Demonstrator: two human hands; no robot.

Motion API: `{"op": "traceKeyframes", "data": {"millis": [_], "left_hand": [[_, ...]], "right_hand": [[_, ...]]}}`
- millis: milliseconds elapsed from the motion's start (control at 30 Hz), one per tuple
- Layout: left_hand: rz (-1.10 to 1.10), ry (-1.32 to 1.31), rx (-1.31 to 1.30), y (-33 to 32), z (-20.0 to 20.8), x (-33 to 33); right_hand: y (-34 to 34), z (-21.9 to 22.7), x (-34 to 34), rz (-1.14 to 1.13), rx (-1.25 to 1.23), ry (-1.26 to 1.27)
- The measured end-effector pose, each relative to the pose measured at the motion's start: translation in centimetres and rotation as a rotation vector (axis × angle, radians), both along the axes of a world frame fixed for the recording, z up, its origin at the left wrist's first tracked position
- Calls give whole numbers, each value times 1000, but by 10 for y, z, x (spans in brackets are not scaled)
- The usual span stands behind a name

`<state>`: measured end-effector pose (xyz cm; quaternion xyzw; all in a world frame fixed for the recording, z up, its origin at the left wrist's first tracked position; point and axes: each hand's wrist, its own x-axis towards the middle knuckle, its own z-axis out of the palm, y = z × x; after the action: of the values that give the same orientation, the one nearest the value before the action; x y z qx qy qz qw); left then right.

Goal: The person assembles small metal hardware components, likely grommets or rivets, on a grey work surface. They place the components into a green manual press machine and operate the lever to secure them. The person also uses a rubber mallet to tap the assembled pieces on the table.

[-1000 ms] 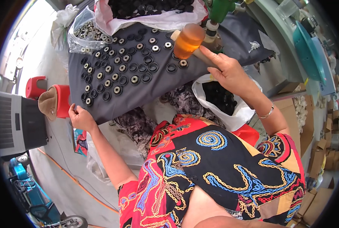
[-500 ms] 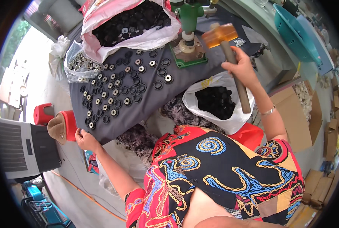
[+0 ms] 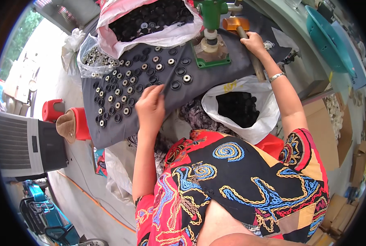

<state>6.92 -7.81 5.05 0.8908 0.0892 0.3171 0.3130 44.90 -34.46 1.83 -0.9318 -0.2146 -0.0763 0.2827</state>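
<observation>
My right hand (image 3: 255, 43) grips a mallet by its wooden handle (image 3: 256, 65). The mallet's amber head (image 3: 234, 23) is low at the dark cloth, close behind the green press (image 3: 211, 45). My left hand (image 3: 151, 107) is closed, back upward, over the near part of the grey cloth (image 3: 119, 137). A slim dark strip (image 3: 177, 69) runs from its fingers toward the press; whether it is a rod or a cloth fold I cannot tell. Beyond and left of this hand lie rows of black rings (image 3: 175, 84), several with silvery bearing-like centres (image 3: 186, 78).
A pink-white sack (image 3: 109, 46) of black parts stands at the back, beside a clear bag (image 3: 93, 61) of small metal pieces. Near my lap is a white bag (image 3: 269, 110) of black parts. Red stools (image 3: 81, 127) stand left; a cardboard box (image 3: 320, 129) and teal basin (image 3: 326, 41) are right.
My left hand has moved from the cloth's left corner up and right, toward the rings. My right hand has gone farther out, and the mallet's head has come down behind the press.
</observation>
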Motion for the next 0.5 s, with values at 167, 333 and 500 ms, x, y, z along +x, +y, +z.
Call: {"op": "traceKeyframes", "data": {"millis": [167,333,500], "left_hand": [[-25,207,322,-17,-13,22],[-80,379,636,-17,-36,52],[-115,559,497,-11,-17,39]], "right_hand": [[27,38,-33,124,13,-261],[-3,65,-25,95,399,-225],[35,158,-61,179,758,-157]]}}
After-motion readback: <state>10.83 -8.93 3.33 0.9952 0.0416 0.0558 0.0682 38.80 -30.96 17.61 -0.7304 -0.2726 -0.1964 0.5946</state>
